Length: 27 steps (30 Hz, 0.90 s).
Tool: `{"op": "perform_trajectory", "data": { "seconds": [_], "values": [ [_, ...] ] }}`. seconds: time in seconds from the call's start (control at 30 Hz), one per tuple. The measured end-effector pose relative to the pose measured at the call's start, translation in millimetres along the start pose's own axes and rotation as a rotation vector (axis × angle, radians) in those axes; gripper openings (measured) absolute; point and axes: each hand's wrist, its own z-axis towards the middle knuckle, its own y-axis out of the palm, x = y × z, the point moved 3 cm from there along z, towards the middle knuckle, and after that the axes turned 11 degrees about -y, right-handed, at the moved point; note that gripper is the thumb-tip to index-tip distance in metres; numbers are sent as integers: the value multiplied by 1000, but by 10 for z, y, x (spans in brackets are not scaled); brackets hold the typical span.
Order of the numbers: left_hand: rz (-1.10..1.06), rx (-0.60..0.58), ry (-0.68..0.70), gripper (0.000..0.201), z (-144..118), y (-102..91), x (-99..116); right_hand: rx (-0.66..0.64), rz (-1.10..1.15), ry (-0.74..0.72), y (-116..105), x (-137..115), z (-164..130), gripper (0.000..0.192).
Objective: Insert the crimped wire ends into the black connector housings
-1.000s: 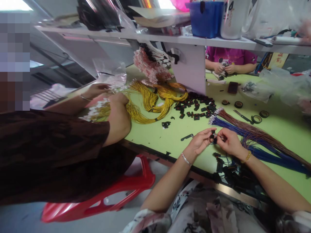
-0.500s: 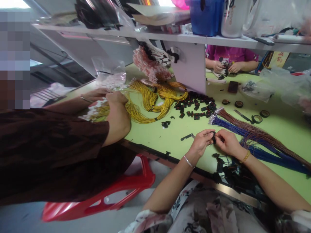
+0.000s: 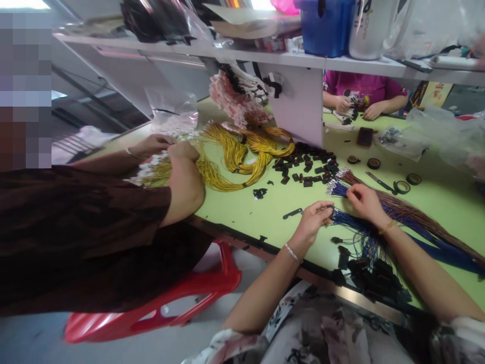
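Note:
My left hand [image 3: 315, 218] pinches a small black connector housing [image 3: 332, 211] between thumb and fingers above the table's front part. Dark blue wires [image 3: 346, 218] trail from about the housing to the right. To the right and a little higher, my right hand [image 3: 364, 203] hovers over the blue wire bundle [image 3: 407, 220], close to its silvery terminal ends [image 3: 332, 187]. Its thumb and fingertips are pressed together, and whatever lies between them is too small to make out. Finished-looking black housings with wires [image 3: 373, 275] lie in a heap below my right forearm.
Loose black housings [image 3: 306, 167] are scattered mid-table, beside yellow wire bundles [image 3: 242, 162]. Brown wires [image 3: 417, 207], scissors [image 3: 379, 181], tape rolls [image 3: 414, 178] and a black-handled blade [image 3: 292, 213] lie around. A co-worker's arm [image 3: 185, 187] rests at left; another person [image 3: 364, 93] works opposite. A shelf [image 3: 227, 53] spans above.
My right hand has moved from the housing up and right, over the blue wires. My left hand stays in place with the housing. The opposite person's hands have shifted slightly.

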Motion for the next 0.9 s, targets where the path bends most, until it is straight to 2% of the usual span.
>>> {"op": "perform_trajectory", "data": {
  "seconds": [0.03,0.1,0.17,0.27,0.43,0.53,0.63,0.73,0.9],
  "values": [
    [-6,-6,-4,31,1,10,15,5,-108,69,-24,133,70,15],
    [-16,-23,-15,30,2,49,37,-63,-203,181,-21,366,177,15],
    [-25,-36,-26,30,0,101,49,-124,-164,225,5,517,229,14],
    [-54,-47,-30,29,-10,175,58,-102,-32,207,-2,588,229,17],
    [-134,-74,-38,29,2,257,13,-16,96,76,-69,401,235,18],
    [-208,-86,-35,28,21,257,-40,-32,243,8,-50,171,285,15],
    [-270,-110,-19,27,34,234,-72,-59,296,-35,-41,-55,281,13],
    [-334,-142,-19,26,46,215,-87,-68,322,-47,-69,-194,171,11],
    [-407,-171,-47,20,88,215,-109,-33,323,-57,-105,-261,-111,9]
  ]
}}
